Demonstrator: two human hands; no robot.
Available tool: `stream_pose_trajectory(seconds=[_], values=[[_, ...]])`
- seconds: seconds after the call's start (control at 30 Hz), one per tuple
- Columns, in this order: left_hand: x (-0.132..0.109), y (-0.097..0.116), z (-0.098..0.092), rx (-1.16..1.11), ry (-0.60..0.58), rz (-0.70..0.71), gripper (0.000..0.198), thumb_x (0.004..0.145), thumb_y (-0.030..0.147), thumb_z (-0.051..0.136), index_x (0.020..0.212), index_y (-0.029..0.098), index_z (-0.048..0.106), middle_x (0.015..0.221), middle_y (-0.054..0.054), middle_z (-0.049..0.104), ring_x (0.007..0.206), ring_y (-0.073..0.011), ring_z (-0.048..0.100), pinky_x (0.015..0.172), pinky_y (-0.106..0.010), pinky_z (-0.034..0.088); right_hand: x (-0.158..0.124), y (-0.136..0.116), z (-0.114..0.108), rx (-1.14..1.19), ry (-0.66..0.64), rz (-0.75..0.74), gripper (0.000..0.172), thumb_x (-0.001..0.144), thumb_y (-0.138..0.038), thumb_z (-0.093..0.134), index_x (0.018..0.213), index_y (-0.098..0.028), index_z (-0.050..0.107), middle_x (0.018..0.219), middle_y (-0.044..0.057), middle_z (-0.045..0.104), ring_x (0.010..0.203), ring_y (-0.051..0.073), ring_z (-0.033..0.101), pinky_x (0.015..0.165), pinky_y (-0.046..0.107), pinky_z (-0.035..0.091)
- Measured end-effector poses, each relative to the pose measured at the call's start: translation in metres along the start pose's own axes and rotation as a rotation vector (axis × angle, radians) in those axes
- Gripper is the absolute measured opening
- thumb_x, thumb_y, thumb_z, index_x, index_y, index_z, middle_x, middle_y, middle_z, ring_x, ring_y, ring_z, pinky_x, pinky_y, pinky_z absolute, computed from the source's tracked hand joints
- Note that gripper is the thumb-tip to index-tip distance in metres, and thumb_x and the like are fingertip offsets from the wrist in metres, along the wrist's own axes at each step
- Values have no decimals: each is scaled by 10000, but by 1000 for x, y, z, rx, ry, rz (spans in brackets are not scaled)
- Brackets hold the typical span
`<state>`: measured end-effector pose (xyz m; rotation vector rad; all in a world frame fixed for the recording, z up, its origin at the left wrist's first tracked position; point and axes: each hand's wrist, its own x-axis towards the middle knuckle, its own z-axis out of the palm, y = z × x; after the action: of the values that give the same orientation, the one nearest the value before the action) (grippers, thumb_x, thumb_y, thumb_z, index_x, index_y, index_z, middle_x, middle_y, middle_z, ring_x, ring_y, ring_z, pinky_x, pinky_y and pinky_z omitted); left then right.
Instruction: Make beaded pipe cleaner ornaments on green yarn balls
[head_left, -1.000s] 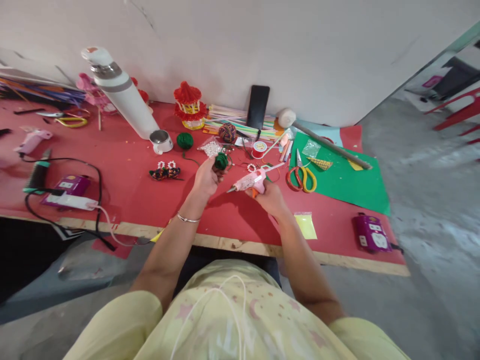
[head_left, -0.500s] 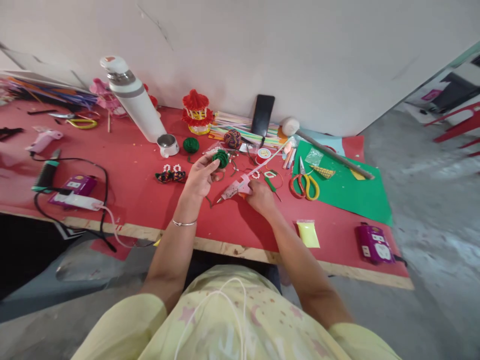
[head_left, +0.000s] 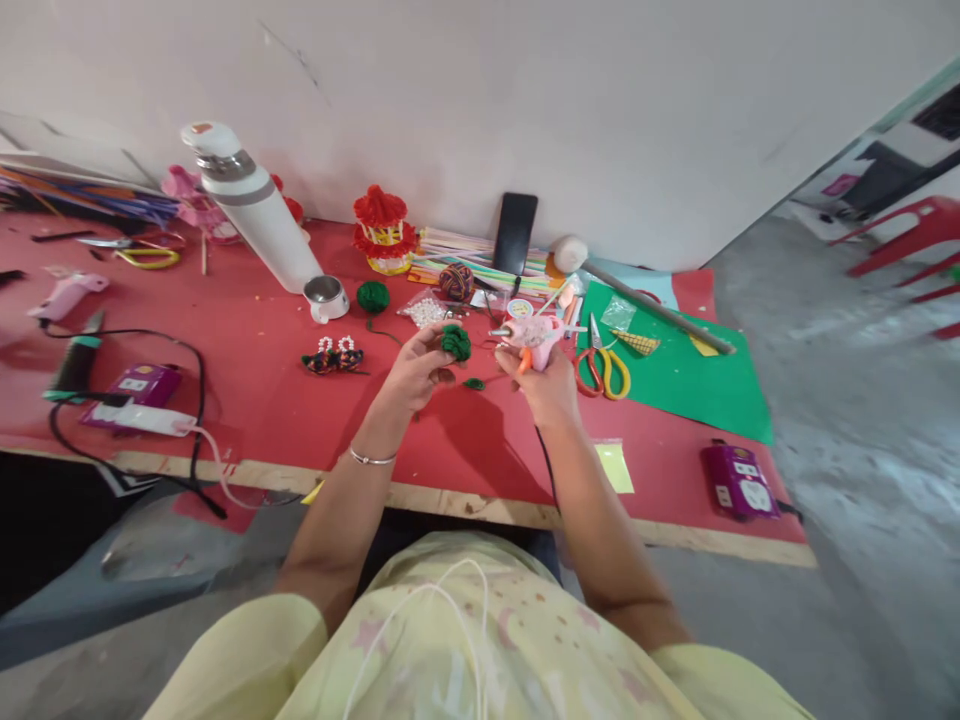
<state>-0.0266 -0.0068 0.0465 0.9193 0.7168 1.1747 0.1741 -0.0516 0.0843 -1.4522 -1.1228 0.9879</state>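
Note:
Between the fingers of my left hand (head_left: 420, 370) is a dark green crocheted piece (head_left: 456, 343), ruffled like a small flower. My right hand (head_left: 546, 385) is wrapped round the handle of a pink glue gun (head_left: 534, 335), its nozzle turned left toward the green piece with a gap between them. One finger lies by the orange trigger. A small green scrap (head_left: 474, 384) rests on the red table top (head_left: 465, 450) below and between my hands. Left of my left hand sits a multicoloured yarn piece with two bead rings (head_left: 334, 360).
A tall white flask (head_left: 259, 215) and a steel cup (head_left: 327, 297) stand at the back left. Green yarn (head_left: 373, 296), a phone (head_left: 515, 232) and a red-yellow paper lantern (head_left: 385, 230) line the wall. Scissors (head_left: 604, 365) lie right, near a purple power box (head_left: 741, 482).
My right hand has lifted the glue gun off the table and brought its nozzle up level with the green piece. My left hand has moved slightly right and down, still holding the piece.

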Motion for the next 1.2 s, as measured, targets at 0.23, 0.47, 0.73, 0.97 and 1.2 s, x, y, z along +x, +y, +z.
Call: stream_pose_trajectory(seconds=[0.23,0.47,0.73,0.97,1.2], values=[[-4,-6,6,10,-98,-33,622,650,224,897,1229,250,672,936,-11,710,656,-138,717,451,-175,529,12,-1,24,-25,-4,-25,511,662,-526,836,999,-179,672,941,70,768,819,226,708,591,296,546],[-7,-3,11,8,-103,-57,590,673,227,882,1229,217,683,937,-33,719,689,-163,729,459,-199,544,10,-1,16,23,33,35,460,646,-496,819,939,-184,650,858,51,737,723,210,684,512,282,505],[-7,-12,10,70,-167,-14,537,696,210,865,1201,201,683,995,-60,739,718,-194,766,468,-202,560,14,4,14,-46,-23,-25,452,663,-476,829,968,-178,677,917,68,761,760,211,681,582,319,561],[-8,-13,15,-59,-160,-122,533,660,231,906,1114,182,632,933,-33,743,697,-218,776,480,-224,590,16,10,15,17,16,-4,462,647,-460,829,972,-169,677,965,98,766,774,207,695,598,299,556],[-5,-20,9,-59,-188,-95,555,687,241,919,1164,191,640,946,-32,755,724,-210,780,540,-236,622,14,9,10,-12,-50,-21,434,678,-471,837,961,-178,689,893,59,750,673,171,645,508,273,535]])
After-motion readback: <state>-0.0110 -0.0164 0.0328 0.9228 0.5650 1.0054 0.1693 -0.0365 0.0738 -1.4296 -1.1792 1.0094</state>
